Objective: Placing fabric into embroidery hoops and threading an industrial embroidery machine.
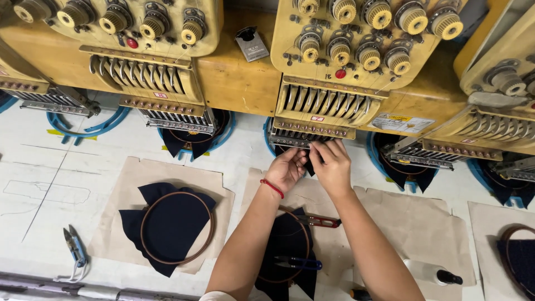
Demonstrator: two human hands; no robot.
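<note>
Here both hands pinch at one needle bar; two hooped cloths below.

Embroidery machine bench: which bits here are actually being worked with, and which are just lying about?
In use:
- left hand and right hand, both at the needle row of the middle embroidery head

Lying about:
- hooped navy fabric
- blue thread snips
- red-handled snips
- white squeeze bottle

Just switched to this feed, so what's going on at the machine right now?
A person has both hands up at the needle row of a yellow embroidery machine. The left hand and right hand pinch something fine there, too small to tell. A hooped dark cloth and red snips lie on the table below.
</note>
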